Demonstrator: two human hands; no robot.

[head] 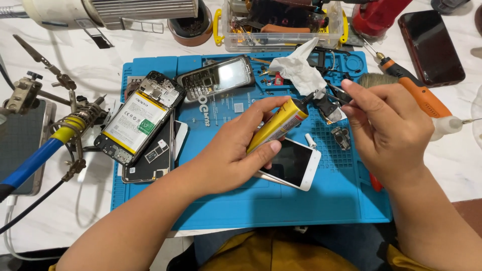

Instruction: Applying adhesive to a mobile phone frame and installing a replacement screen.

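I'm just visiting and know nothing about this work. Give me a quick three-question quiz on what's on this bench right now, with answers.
1. Which hand holds the yellow tube?
2. True or false: the opened phone with its battery showing lies on the blue mat.
3. What lies directly under the left hand: A) white phone, B) tissue, C) brush?

Key
1. The left hand; the right hand pinches a small dark part at the tube's tip.
2. True.
3. A.
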